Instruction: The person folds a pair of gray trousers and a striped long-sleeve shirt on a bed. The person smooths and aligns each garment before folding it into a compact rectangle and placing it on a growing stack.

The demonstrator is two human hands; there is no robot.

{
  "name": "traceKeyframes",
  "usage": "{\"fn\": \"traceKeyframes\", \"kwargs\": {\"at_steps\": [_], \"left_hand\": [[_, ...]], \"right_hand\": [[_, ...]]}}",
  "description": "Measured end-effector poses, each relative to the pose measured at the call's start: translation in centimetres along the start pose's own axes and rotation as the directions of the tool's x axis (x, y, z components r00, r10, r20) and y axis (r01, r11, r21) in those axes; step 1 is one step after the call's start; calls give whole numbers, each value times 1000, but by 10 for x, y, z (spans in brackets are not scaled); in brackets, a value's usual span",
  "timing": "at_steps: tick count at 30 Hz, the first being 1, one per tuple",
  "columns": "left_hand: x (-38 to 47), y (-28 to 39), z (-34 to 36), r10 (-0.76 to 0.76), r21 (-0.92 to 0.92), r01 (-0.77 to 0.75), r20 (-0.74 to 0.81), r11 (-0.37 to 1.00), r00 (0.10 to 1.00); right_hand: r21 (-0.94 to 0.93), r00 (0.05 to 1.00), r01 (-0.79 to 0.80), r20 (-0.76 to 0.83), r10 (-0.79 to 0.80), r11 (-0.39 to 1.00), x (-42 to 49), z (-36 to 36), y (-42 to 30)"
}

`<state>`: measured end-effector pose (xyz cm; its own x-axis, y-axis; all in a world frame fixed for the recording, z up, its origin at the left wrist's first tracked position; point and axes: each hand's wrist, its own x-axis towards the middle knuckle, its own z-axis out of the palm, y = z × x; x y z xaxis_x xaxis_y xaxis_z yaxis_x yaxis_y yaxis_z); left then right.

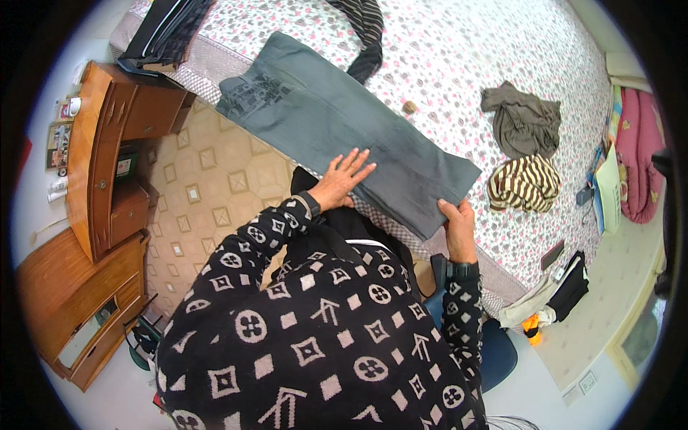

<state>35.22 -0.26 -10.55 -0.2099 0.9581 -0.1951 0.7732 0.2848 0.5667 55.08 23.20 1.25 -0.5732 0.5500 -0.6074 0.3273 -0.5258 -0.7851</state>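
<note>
A grey-green garment (344,118), folded into a long strip, lies slantwise over the edge of a bed covered by a flowered sheet (430,59). A dark printed patch shows near its far left end. My left hand (341,180) rests on the cloth near its front edge, palm down, with the fingers spread. At the near right corner, my right hand (459,228) pinches the garment's edge with the thumb on top; its fingers are mostly hidden. A small brown round object (409,107) sits on the sheet just beyond the garment.
Right of the garment lie a crumpled brown garment (524,121) and a striped bundle (524,184). Dark striped cloth (365,37) lies behind it. Folded clothes (570,287) and a dark flat object (552,255) are near the right edge. Wooden cabinets (102,161) stand left, across tiled floor (215,166).
</note>
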Motion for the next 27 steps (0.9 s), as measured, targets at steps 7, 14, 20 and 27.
{"fn": "traceKeyframes", "kwargs": {"at_steps": [7, 14, 20, 27], "left_hand": [[-26, -21, -19, -234, -827, -26, -189, 562, 954], [-62, -113, -36, -675, -949, -15, 213, -314, 707], [-85, -145, -82, -892, -907, 326, -104, 267, 439], [13, -177, -156, -134, 87, 218, -556, 972, 820]], "right_hand": [[-92, 806, 149, 588, -67, 984, 5, 192, -94], [-286, 701, 498, 689, -185, 819, 50, 273, -37], [-600, 828, 552, 479, -292, 579, 75, 235, 17], [-757, 600, 653, 503, -622, 19, 123, 277, 23]]}}
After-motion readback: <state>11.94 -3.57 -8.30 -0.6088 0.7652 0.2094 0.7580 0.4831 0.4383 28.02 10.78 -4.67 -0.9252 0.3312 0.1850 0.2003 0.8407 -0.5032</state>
